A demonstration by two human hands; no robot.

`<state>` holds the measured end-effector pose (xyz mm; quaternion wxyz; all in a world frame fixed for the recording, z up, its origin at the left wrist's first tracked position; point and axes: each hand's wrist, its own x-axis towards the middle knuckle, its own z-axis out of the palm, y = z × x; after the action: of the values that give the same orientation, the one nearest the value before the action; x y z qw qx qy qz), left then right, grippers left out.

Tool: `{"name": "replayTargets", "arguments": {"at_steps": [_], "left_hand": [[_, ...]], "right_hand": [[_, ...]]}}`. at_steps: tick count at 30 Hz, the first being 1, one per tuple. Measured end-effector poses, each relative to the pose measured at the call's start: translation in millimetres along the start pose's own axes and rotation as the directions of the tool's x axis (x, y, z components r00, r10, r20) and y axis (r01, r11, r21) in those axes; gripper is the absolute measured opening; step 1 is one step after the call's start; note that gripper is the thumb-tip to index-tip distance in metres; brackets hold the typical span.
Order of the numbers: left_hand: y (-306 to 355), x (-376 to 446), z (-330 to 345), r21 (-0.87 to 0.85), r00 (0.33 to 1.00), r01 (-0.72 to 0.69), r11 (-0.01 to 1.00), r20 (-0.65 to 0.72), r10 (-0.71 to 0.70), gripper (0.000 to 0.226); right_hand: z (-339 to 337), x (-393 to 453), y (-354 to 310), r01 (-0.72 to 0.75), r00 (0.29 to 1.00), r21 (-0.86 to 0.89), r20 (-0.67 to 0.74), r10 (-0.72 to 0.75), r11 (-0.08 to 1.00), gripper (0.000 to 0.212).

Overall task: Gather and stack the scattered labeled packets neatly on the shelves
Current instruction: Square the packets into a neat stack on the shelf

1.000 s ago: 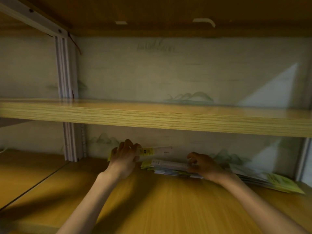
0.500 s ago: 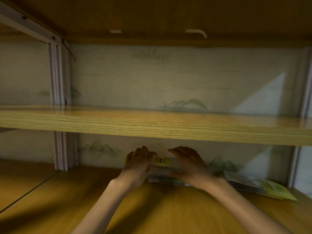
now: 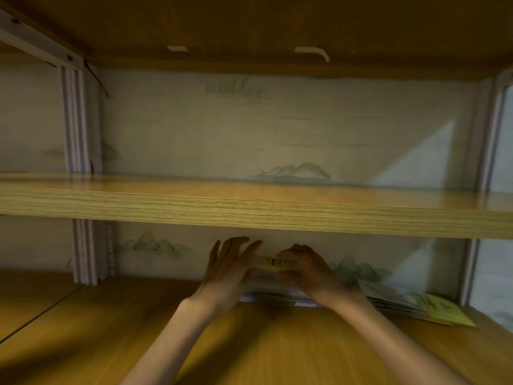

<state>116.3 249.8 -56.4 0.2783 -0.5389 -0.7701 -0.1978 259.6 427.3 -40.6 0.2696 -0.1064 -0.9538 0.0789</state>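
Under the thick wooden middle shelf (image 3: 249,215), on the lower shelf board (image 3: 249,343), the work is happening close to the painted back wall (image 3: 277,129). A second, looser pile of packets (image 3: 410,304) fans out at the right end of that board, just beside the right upright, its yellow-green corner pointing forward. At the centre sits the stack of packets (image 3: 273,294) being squared, lying flat on the board.

On top of it, a packet with a yellow label (image 3: 273,263) is held between both hands. The left hand (image 3: 227,270) has its fingers straight and spread, pressing against the left end of the top packet and stack rather than curling round them. The right hand (image 3: 305,269) has its fingers bent over the right end; it seems to pinch the top packet, though blur keeps this uncertain.

The step in hand looks like seating this packet and truing the pile. To do it well, the palms should push inward evenly so the ends align, then the fingers tap the front edge back until every layer is flush. Pressure should stay light, since thin packets may buckle or slide. Next, the fanned pile at the right probably needs the same treatment.
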Motion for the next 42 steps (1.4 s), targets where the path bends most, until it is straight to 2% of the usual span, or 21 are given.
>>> {"name": "replayTargets", "arguments": {"at_steps": [4, 10, 17, 24, 27, 42], "left_hand": [[-8, -4, -2, 0.01, 0.997, 0.071, 0.997, -0.027, -0.071, 0.057], [-21, -8, 7, 0.043, 0.991, 0.117, 0.992, 0.061, -0.119, 0.054], [-29, -18, 24, 0.019, 0.973, 0.15, 0.989, 0.177, -0.151, 0.049], [-33, -26, 29, -0.021, 0.976, 0.136, 0.99, 0.172, -0.131, 0.047], [-33, -29, 32, -0.02, 0.978, 0.123, 0.992, 0.171, -0.117, 0.047], [-28, -32, 31, -0.024, 0.975, 0.104, 0.994, 0.201, -0.097, 0.051]], "right_hand": [[2, 3, 15, -0.08, 0.995, 0.021, 0.054, 0.079, 0.997, 0.044], [14, -1, 28, -0.129, 0.985, 0.027, 0.123, 0.125, 0.991, 0.043], [19, -2, 32, -0.133, 0.978, 0.062, 0.169, 0.121, 0.989, 0.052], [33, -9, 36, -0.105, 0.977, 0.029, 0.191, 0.098, 0.994, 0.046], [36, -11, 37, -0.092, 0.98, 0.024, 0.181, 0.086, 0.995, 0.035], [35, -20, 34, -0.06, 0.991, -0.076, 0.114, 0.068, 0.995, 0.05]]}}
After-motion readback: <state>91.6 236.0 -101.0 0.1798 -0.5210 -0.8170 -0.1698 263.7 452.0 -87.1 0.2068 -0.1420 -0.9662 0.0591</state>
